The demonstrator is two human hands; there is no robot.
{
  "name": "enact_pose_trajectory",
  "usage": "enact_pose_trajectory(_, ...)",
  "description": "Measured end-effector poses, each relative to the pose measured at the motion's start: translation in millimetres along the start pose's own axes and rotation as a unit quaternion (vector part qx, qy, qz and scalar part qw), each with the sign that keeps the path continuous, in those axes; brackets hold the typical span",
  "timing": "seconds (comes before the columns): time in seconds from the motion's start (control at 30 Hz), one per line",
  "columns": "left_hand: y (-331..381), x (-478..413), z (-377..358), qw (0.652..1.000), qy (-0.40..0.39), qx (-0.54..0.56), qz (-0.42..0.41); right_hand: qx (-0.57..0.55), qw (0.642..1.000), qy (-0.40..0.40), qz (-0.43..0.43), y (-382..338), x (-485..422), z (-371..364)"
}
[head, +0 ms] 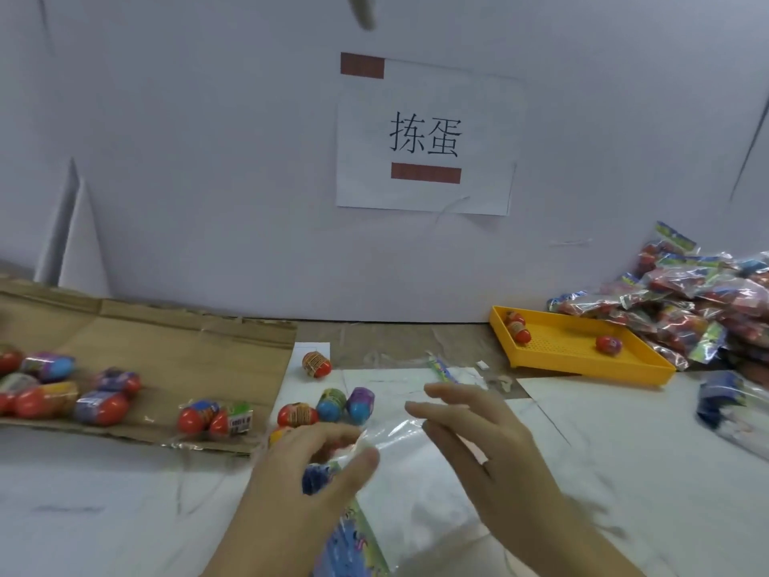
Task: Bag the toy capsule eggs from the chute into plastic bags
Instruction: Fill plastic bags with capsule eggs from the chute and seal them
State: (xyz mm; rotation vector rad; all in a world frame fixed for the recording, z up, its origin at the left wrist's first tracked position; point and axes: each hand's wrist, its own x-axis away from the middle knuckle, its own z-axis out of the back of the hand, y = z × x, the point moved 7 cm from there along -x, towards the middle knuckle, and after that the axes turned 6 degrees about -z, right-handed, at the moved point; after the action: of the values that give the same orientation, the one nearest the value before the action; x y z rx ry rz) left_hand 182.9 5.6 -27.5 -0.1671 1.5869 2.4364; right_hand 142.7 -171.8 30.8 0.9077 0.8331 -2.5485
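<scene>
A clear plastic bag (399,485) with a printed blue and green header lies low in the middle of the table. My left hand (303,472) pinches its upper edge between thumb and fingers. My right hand (478,443) hovers at the bag's mouth with fingers straight and spread. Three capsule eggs (328,406) sit just beyond the bag, and one more egg (316,364) lies further back. Several eggs (100,403) rest on the cardboard chute (174,347) at the left.
A yellow tray (582,347) with three eggs stands at the right. Behind it is a heap of filled bags (686,301). A stack of bags (732,406) lies at the right edge. A white wall with a paper sign (424,135) closes the back.
</scene>
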Motion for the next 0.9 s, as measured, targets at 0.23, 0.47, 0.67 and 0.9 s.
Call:
enact_pose_trajectory(0.23,-1,2,-6,0.899,-0.064,0.397,0.175,0.118,0.944,0.084,0.297,-63,26,-5)
enact_pose_trajectory(0.47,17,9,4,0.939,-0.093,0.329,0.026,0.090,0.933,0.105,0.333,-59,15,-2)
enact_pose_trajectory(0.67,14,0,24,0.936,0.012,0.350,-0.033,-0.476,0.809,-0.156,-0.307,-2,-14,-42)
enact_pose_trajectory(0.9,17,8,14,0.847,-0.236,0.475,0.031,-0.516,0.798,-0.193,-0.243,-18,-51,-41)
